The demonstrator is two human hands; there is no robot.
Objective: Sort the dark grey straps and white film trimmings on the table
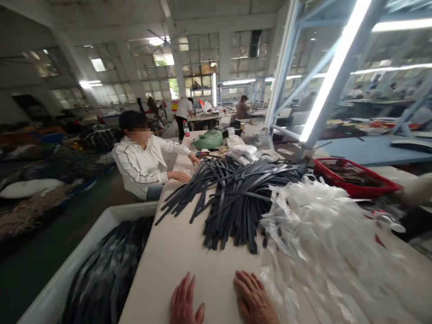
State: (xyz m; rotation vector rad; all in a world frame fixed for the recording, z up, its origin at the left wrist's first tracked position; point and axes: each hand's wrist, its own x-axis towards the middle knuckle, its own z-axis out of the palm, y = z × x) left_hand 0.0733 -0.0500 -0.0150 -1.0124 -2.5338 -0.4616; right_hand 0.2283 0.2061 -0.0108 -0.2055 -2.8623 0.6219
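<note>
While both hands lay flat on the surface [189,252], left hand [185,302] and right hand [254,300] were open, holding nothing | dark straps [236,198] piled ahead, clear bags [324,243] just right, possibly touching | best drawn singly from the pile's near edge.

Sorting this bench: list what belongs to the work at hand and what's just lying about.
In hand: left hand and right hand flat on beige tabletop; dark flat strap pile; clear plastic sleeve heap.
Lying about: red plastic basket; green bag.
</note>
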